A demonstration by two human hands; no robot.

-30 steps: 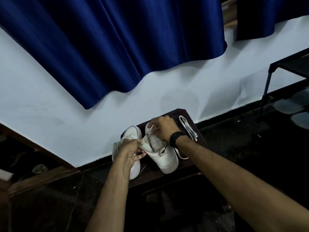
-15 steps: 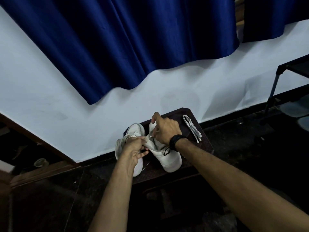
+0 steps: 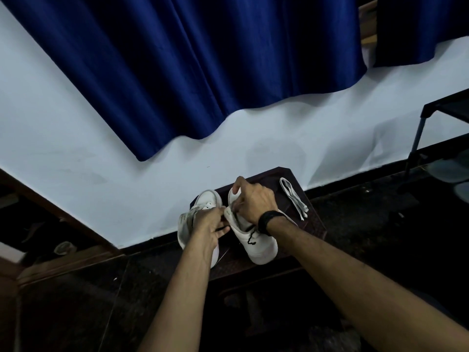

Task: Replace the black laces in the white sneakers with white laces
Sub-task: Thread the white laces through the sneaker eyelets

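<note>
A: What's changed in the last sec, and what does it mean for you?

B: Not much. Your right hand (image 3: 255, 200) has crept a bit toward the heel of the right sneaker (image 3: 256, 240), and the left hand (image 3: 209, 221) has stayed put at the gap between the pair. A short end of black lace (image 3: 250, 237) hangs out below your right wrist. So my guess: you're still unthreading, i.e. early in the job, w/ the white laces (image 3: 294, 199) untouched.

A: Grip status?

B: Right hand's fingers are curled and pinching at the collar/upper eyelets of the right sneaker. Left hand's fingers are bent in at that shoe's inner edge, prob. on the black lace, but it's too small and dark to tell exactly what they've got.

A: Where's the shoe, which way does it point?

B: Both sneakers sit on the dark tabletop (image 3: 317, 224) by the wall, the left sneaker (image 3: 206, 196) just beside the right one. The right sneaker's long axis runs wall-to-you, toe toward you, heel toward the wall, angled slightly to your right. The white laces lie bundled to the right, apart from the shoes.
</note>
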